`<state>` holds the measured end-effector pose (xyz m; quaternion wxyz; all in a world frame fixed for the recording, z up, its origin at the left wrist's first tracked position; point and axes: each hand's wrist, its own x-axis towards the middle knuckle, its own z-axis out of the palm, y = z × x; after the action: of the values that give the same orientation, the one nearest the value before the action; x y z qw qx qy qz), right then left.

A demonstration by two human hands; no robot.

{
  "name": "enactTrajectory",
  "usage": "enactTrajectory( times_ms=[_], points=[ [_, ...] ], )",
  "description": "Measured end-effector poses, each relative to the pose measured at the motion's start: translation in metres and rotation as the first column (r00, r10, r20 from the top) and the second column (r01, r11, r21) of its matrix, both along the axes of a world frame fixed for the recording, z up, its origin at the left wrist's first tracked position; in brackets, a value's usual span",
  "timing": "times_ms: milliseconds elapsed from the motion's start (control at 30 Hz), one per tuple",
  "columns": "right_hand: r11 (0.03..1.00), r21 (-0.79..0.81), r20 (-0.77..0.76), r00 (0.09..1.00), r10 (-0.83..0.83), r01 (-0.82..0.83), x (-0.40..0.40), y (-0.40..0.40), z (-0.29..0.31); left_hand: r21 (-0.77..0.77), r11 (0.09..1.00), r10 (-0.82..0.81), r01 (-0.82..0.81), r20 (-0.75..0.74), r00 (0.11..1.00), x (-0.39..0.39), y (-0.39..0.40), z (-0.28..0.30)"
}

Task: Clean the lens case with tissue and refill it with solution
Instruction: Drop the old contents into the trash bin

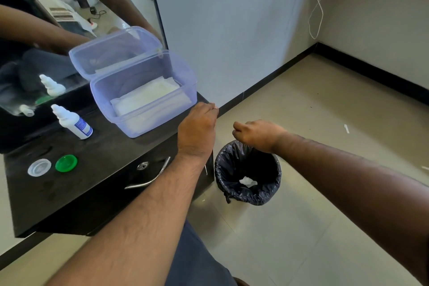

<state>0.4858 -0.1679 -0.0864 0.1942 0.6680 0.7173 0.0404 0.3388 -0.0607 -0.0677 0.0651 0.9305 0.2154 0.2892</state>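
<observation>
A bin [247, 173] lined in black stands on the tiled floor at five o'clock from the dark counter [111, 146], crumpled white tissue [248, 181] inside. The right hand [257, 133] hangs over it, fingers curled, apparently empty. The left hand [198, 129] rests closed at the counter's corner, a sliver of something pale at its fingertips. Two lens case caps [53, 165] lie at nine o'clock, beside the solution bottle [74, 122] and an open tissue box [144, 90].

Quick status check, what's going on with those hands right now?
Right hand closed loosely over bin, crumpled tissue inside. Left hand at counter edge, contents unclear. Two caps off, solution bottle standing untouched. Nothing blocking.
</observation>
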Motion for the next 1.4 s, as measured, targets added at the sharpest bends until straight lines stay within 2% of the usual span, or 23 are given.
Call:
enactTrajectory(
  times_ms=[100,200,267,300,367,400,433,467,500,533,600,733,833,967,1167,1233,1400],
  points=[
    [0.999,0.004,-0.053,0.997,-0.051,0.051,0.001,-0.003,-0.003,0.001,1.0,-0.002,0.002,-0.01,1.0,0.0,0.0,-0.001],
    [0.981,0.054,-0.159,0.971,-0.178,0.188,0.002,-0.004,-0.009,-0.002,1.0,-0.011,0.011,-0.023,1.0,0.0,0.0,-0.001],
    [0.954,0.055,-0.268,0.925,-0.269,0.294,0.002,-0.005,-0.011,-0.019,1.0,-0.006,0.006,-0.034,0.999,-0.001,-0.001,0.001],
    [0.925,0.076,-0.365,0.873,-0.323,0.373,0.003,-0.005,-0.011,-0.031,0.999,-0.008,0.007,-0.037,0.999,-0.002,-0.001,0.002],
    [0.84,0.108,-0.585,0.717,-0.379,0.532,0.006,-0.006,-0.006,-0.05,0.999,-0.013,0.011,-0.036,0.999,-0.003,-0.001,0.006],
    [0.793,0.096,-0.696,0.611,-0.378,0.601,0.005,-0.007,-0.001,-0.062,0.998,-0.025,0.022,-0.036,0.999,-0.004,-0.001,0.011],
    [0.738,0.058,-0.82,0.454,-0.349,0.672,0.004,-0.01,0.006,-0.083,0.996,-0.043,0.04,-0.033,0.999,-0.006,-0.001,0.015],
    [0.685,-0.02,-0.925,0.247,-0.29,0.729,0.0,-0.012,0.015,-0.121,0.991,-0.063,0.059,-0.027,0.998,-0.009,-0.001,0.02],
    [0.65,-0.113,-0.978,0.032,-0.207,0.751,-0.005,-0.016,0.023,-0.167,0.983,-0.078,0.074,-0.015,0.997,-0.014,0.0,0.024],
    [0.638,-0.178,-0.984,-0.127,-0.125,0.749,-0.009,-0.019,0.03,-0.207,0.975,-0.083,0.082,0.002,0.997,-0.02,0.001,0.027],
    [0.654,-0.219,-0.967,-0.251,-0.047,0.724,-0.021,-0.022,0.043,-0.26,0.962,-0.078,0.086,0.04,0.996,-0.042,0.001,0.034],
    [0.711,-0.205,-0.933,-0.354,0.066,0.673,-0.056,-0.014,0.068,-0.375,0.924,-0.033,0.077,0.124,0.992,-0.092,0.002,0.041],
    [0.769,-0.171,-0.921,-0.377,0.098,0.617,-0.091,0.005,0.08,-0.466,0.884,0.023,0.041,0.131,0.991,-0.129,0.002,0.052],
    [0.815,-0.132,-0.936,-0.342,0.085,0.564,-0.136,0.035,0.084,-0.387,0.915,0.157,-0.11,0.092,0.983,-0.172,0.007,0.06],
    [0.888,-0.116,-0.963,-0.269,0.009,0.444,-0.2,0.074,0.083,-0.388,0.884,0.326,-0.259,0.118,0.938,-0.242,0.033,0.053],
    [0.899,-0.102,-0.981,-0.192,-0.02,0.425,-0.214,0.086,0.079,-0.419,0.86,0.368,-0.291,0.113,0.923,-0.259,0.039,0.049],
    [0.922,-0.027,-0.986,0.142,-0.088,0.386,-0.238,0.113,0.075,-0.46,0.816,0.417,-0.349,0.052,0.907,-0.282,0.054,0.044]
  ],
)
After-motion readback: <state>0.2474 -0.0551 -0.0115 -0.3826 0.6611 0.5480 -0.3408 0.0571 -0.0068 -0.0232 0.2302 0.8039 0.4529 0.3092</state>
